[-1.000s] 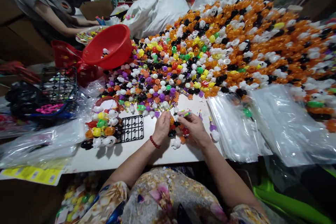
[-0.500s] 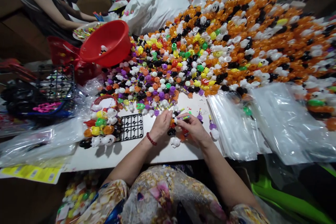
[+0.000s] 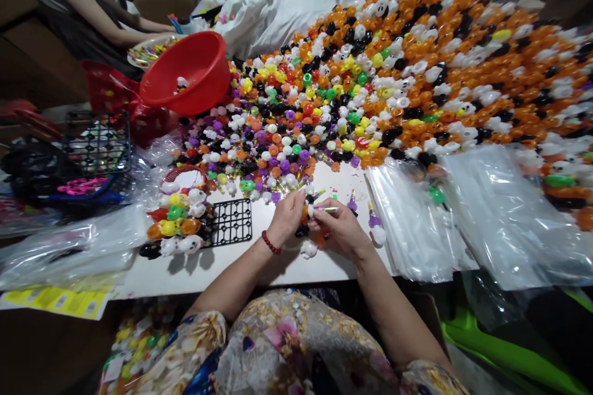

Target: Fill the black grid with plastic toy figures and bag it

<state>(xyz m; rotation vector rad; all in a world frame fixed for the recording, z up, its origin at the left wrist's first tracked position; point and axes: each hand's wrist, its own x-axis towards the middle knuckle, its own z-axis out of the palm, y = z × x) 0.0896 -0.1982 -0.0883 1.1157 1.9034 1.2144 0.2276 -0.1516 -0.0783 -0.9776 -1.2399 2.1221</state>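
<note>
Since a moment ago the hands have barely shifted, drawn slightly closer together near the table's (image 3: 194, 274) front edge. The left hand (image 3: 287, 217) pinches a small orange toy piece (image 3: 304, 212); the right hand (image 3: 340, 228) grips a thin green stick (image 3: 327, 209) touching it. Beyond, toward the far edge, lies the heap of small toys (image 3: 417, 80), with a red bowl (image 3: 189, 71) at the far left.

Bare white table (image 3: 241, 265) lies open near the edge, hemmed by toy heap (image 3: 370, 86), black grid (image 3: 233, 221) and seemingly slippery plastic bags (image 3: 417, 222).
</note>
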